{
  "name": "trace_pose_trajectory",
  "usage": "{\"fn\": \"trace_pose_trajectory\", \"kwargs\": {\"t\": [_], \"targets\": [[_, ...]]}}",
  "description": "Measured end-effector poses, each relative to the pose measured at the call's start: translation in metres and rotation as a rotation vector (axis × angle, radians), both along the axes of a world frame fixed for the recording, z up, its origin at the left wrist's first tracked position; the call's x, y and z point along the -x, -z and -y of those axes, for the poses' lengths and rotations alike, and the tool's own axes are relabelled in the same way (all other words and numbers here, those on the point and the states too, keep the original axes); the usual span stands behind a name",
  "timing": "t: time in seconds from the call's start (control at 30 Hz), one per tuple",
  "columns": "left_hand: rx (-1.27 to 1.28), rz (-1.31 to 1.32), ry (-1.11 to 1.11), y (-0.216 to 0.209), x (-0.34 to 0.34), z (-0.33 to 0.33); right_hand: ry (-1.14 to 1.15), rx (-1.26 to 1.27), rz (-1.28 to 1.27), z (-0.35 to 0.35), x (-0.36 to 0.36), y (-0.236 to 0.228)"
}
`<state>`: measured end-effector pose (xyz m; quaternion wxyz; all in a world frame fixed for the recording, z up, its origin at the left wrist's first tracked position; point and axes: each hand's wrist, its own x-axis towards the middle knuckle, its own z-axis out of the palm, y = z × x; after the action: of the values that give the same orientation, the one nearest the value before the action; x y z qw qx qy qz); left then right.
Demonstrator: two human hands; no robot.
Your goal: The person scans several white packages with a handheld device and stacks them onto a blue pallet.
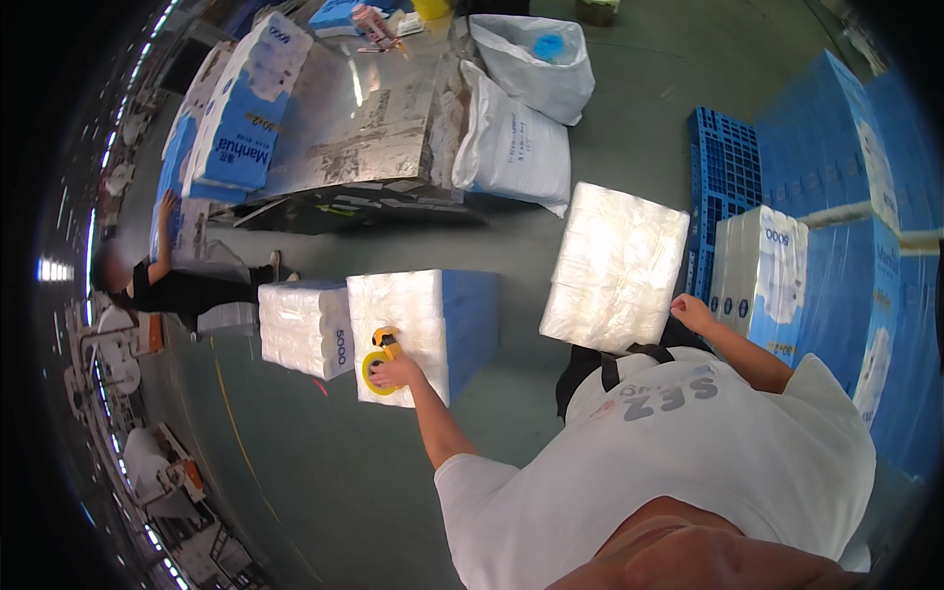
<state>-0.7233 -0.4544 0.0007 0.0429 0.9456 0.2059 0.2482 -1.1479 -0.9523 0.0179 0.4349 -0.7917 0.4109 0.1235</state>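
Note:
My left hand is wrapped round a yellow tape dispenser with a roll of yellow tape. The dispenser is over the white top of a wrapped bale with a blue side. Close in front of my body is another bale in shiny white plastic film. At its right edge is my right hand, fingers curled together; whether they pinch the film cannot be seen. A third white bale stands left of the one under the dispenser.
A metal-topped table carries blue-and-white packs. White sacks stand beside it. On the right are a blue pallet and tall stacks of wrapped packs. Another person reaches toward the packs at far left.

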Motion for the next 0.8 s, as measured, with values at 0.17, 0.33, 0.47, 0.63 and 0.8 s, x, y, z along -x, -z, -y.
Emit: {"fn": "trace_pose_trajectory", "kwargs": {"t": [0.17, 0.33, 0.47, 0.63, 0.8], "targets": [[0.322, -0.156, 0.848, -0.025, 0.071, 0.117, 0.272, 0.148, 0.102, -0.009, 0.012, 0.021], [0.777, -0.711, 1.240, -0.002, 0.179, 0.210, 0.426, -0.267, 0.156, -0.017, 0.004, 0.052], [0.698, -0.825, 1.227, 0.007, 0.221, 0.239, 0.536, -0.072, 0.397, -0.005, -0.009, 0.049], [0.471, -0.731, 1.244, 0.005, 0.226, 0.250, 0.641, -0.005, 0.483, 0.068, -0.027, 0.081], [0.592, -0.666, 0.974, 0.045, 0.207, 0.229, -0.156, -0.229, -0.289, 0.074, -0.039, 0.057]]}}
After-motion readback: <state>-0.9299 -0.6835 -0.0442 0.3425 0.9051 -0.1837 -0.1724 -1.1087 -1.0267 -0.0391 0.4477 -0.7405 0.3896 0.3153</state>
